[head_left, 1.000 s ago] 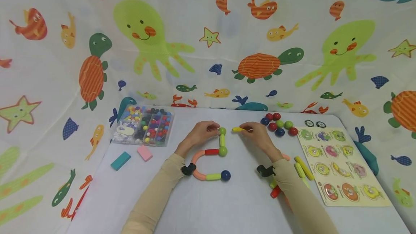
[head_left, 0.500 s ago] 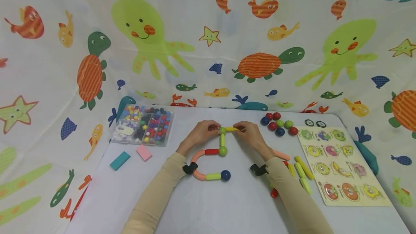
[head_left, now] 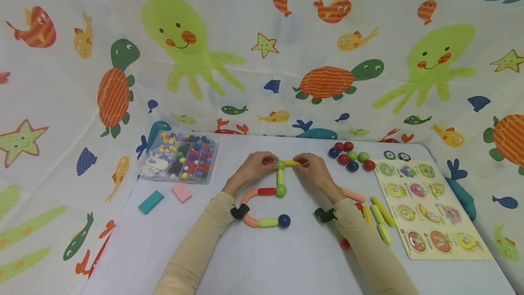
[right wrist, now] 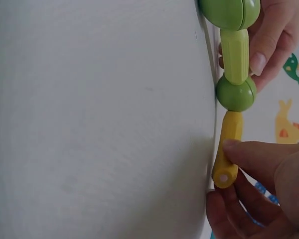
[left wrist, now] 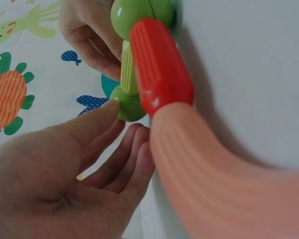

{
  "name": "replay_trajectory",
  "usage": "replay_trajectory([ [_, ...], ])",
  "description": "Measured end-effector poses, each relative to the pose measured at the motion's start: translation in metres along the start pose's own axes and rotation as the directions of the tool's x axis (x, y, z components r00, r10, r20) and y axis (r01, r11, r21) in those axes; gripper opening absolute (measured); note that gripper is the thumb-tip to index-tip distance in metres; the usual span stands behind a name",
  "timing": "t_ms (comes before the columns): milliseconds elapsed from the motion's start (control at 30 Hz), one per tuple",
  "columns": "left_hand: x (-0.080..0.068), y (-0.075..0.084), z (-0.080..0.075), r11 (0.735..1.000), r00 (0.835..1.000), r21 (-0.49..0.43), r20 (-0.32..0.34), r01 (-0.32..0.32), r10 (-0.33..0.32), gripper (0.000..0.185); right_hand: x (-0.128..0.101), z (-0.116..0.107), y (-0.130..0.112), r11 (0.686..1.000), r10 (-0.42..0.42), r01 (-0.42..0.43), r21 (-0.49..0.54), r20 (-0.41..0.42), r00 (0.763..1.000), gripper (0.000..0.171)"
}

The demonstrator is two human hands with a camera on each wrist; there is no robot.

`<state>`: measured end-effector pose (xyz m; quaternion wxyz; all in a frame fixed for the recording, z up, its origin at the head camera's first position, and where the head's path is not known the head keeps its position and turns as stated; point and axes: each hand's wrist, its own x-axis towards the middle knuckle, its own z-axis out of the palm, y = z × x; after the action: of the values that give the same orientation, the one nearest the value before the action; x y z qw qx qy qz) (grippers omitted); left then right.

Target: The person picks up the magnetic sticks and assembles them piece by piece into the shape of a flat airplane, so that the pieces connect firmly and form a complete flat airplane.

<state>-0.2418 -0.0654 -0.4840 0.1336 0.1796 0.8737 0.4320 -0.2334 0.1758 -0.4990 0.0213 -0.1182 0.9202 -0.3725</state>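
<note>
Landmark: top green ball (head_left: 280,165) of the stick-and-ball chain on the white table (head_left: 286,258).

- Left hand (head_left: 254,166) just left of the ball — fingers (left wrist: 102,117) touching it, thumb tip laid against its side; they look nearly straight, steadying the ball, not wrapped round it.
- Right hand (head_left: 313,170) just right of the ball, fingers pinching the yellow stick (head_left: 292,163). Stick lies level on the table, its near end touching the ball, far end between the fingertips (right wrist: 239,154).
- Below the ball: light-green stick (head_left: 280,177), second green ball (head_left: 280,190), then red stick (head_left: 266,191), peach curve (head_left: 247,208), and a blue ball (head_left: 284,221) at the chain's end.
- Right of the ball, well apart: cluster of loose balls (head_left: 351,156); peg puzzle board (head_left: 427,208) beyond them.

Judgement on doing it well: keep the left fingers bracing the ball so the chain below does not swing; hold the yellow stick in line with the ball's middle, press its end squarely on, then ease the pinch off gently — no sideways drag.
</note>
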Motion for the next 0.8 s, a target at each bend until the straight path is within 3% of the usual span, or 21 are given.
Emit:
replay_trajectory([
  [233,0.000,-0.001,-0.002,1.000,1.000,0.007,0.001,-0.011,0.011,0.028,-0.004,-0.009,-0.001,1.000,0.008,-0.007,0.008,-0.019,1.000,0.027],
  [433,-0.001,-0.002,-0.006,1.000,1.000,0.008,-0.005,-0.010,0.010,0.031,-0.011,-0.038,0.005,0.999,0.029,-0.021,0.048,-0.153,0.988,0.027],
  [667,-0.002,0.002,-0.008,1.000,1.000,0.012,-0.026,0.003,-0.003,0.033,-0.025,-0.081,0.026,0.993,0.108,-0.084,0.083,-0.367,0.924,0.032],
  [800,-0.003,0.004,-0.008,1.000,0.999,0.010,-0.027,0.022,-0.022,0.033,-0.038,-0.097,0.041,0.976,0.218,-0.188,0.113,-0.406,0.887,0.036],
])
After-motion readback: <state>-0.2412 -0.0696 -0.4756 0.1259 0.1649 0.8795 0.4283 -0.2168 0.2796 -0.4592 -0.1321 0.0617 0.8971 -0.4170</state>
